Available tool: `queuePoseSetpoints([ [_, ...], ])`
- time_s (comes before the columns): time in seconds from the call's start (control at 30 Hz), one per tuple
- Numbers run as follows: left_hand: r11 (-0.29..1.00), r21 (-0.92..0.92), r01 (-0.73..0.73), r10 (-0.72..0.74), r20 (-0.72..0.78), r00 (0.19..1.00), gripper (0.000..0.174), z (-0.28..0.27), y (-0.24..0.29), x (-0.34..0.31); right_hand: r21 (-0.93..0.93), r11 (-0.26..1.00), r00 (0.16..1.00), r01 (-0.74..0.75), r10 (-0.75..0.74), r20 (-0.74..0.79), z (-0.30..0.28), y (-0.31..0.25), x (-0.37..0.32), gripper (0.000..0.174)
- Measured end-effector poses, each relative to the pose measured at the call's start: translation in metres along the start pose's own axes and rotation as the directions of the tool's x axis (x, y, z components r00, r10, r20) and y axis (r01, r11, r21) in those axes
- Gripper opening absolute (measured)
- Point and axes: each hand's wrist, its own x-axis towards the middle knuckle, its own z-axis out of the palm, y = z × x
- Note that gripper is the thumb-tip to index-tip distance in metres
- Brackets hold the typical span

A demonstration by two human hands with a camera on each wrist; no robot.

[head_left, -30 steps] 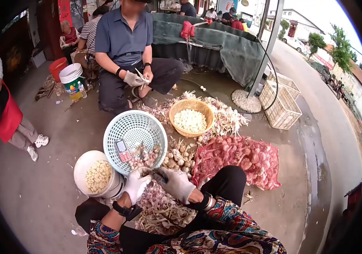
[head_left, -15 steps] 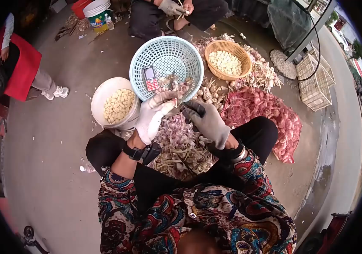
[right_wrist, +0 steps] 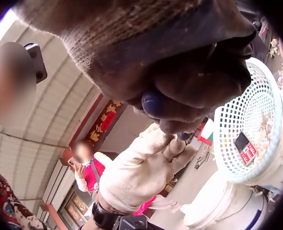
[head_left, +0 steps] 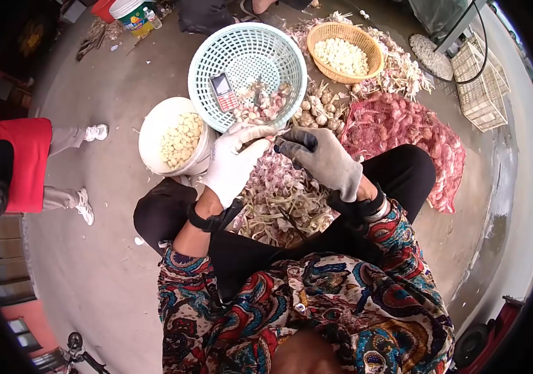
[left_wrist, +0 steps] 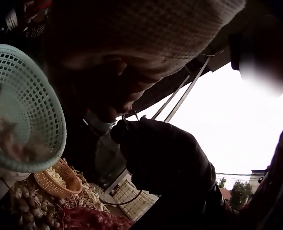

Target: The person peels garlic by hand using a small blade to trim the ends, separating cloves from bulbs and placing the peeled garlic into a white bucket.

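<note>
In the head view my left hand (head_left: 234, 165), in a white knit glove, pinches a garlic clove mostly hidden by its fingers. My right hand (head_left: 329, 163), gloved with dark-coated fingers, meets it at the fingertips just below the blue basket. Its fingers curl round a small thin metal blade, largely covered; a narrow glint shows in the right wrist view. Below both hands lies a heap of garlic skins and stalks (head_left: 279, 199). Unpeeled cloves (head_left: 263, 109) and a red-and-white phone (head_left: 224, 91) lie in the blue plastic basket (head_left: 199, 59).
Left of the basket stands a white bucket (head_left: 149, 134) of peeled cloves. A tan basket (head_left: 375, 59) of peeled garlic stands beyond loose garlic bulbs (head_left: 319, 112). At right lies a red mesh sack (head_left: 403, 131) of bulbs. A person in a red apron (head_left: 26, 156) is at far left.
The head view has tipped downward. The left fingers have closed over the pale clove that showed half a second ago, and both hands have come together at the fingertips.
</note>
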Motion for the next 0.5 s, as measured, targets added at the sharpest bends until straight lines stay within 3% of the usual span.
queuePoseSetpoints([
  [0.17,1.000,-0.006,-0.011,0.012,0.040,0.999,0.021,0.000,-0.003,-0.001,0.137,0.990,1.000,-0.017,0.016,0.006,-0.001,0.005,-0.002,0.023],
  [0.23,0.950,-0.252,0.182,-0.169,0.070,0.983,0.022,0.000,0.000,-0.004,0.275,0.948,0.984,-0.161,0.133,0.118,-0.008,-0.001,-0.003,0.029],
  [0.27,0.951,-0.251,0.179,-0.167,0.068,0.984,0.022,-0.002,-0.001,-0.004,0.275,0.948,0.985,-0.158,0.130,0.118,-0.008,-0.001,-0.003,0.029],
  [0.33,0.888,-0.439,0.137,-0.113,0.081,0.990,0.023,-0.007,-0.010,-0.005,0.181,0.971,0.980,-0.155,0.129,0.149,-0.005,0.001,-0.002,0.027],
  [0.37,0.870,-0.472,0.142,-0.111,0.094,0.989,0.027,-0.011,-0.009,-0.003,0.012,0.998,0.989,-0.057,0.054,0.136,0.004,0.007,0.004,0.026],
  [0.43,0.779,-0.589,0.216,-0.205,0.087,0.975,0.024,-0.015,-0.003,-0.003,-0.401,0.913,0.997,-0.069,0.075,-0.001,0.013,0.013,0.001,0.027],
  [0.5,0.760,-0.609,0.226,-0.195,0.118,0.974,0.025,-0.018,-0.003,-0.004,-0.406,0.907,0.994,-0.109,0.106,-0.030,0.012,0.002,-0.001,0.022],
])
